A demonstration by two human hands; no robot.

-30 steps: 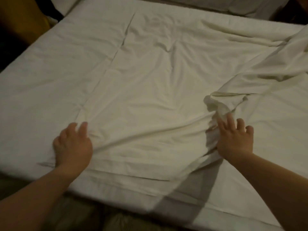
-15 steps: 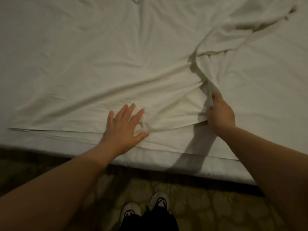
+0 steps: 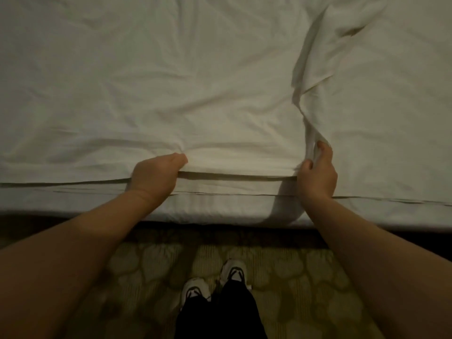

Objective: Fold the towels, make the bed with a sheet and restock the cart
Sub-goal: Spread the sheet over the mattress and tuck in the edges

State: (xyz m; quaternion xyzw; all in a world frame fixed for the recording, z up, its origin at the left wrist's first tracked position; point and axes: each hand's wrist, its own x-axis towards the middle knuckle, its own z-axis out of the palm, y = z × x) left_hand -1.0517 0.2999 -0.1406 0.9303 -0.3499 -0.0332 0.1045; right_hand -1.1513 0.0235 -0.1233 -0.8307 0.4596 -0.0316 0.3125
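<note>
As your left hand [image 3: 156, 177] curls, seemingly gripping the wrinkled white fabric sheet [image 3: 195, 94], your right hand [image 3: 316, 178] pinches its raised fold. Its hem runs between both.

White sneakers [image 3: 195, 291], dark trousers [image 3: 220, 319] on patterned carpet [image 3: 305, 277].

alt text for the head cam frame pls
The left hand and right hand grip the near edge of a white sheet on a bed, the right pinching a raised fold. Shoes stand on patterned carpet below.
</note>
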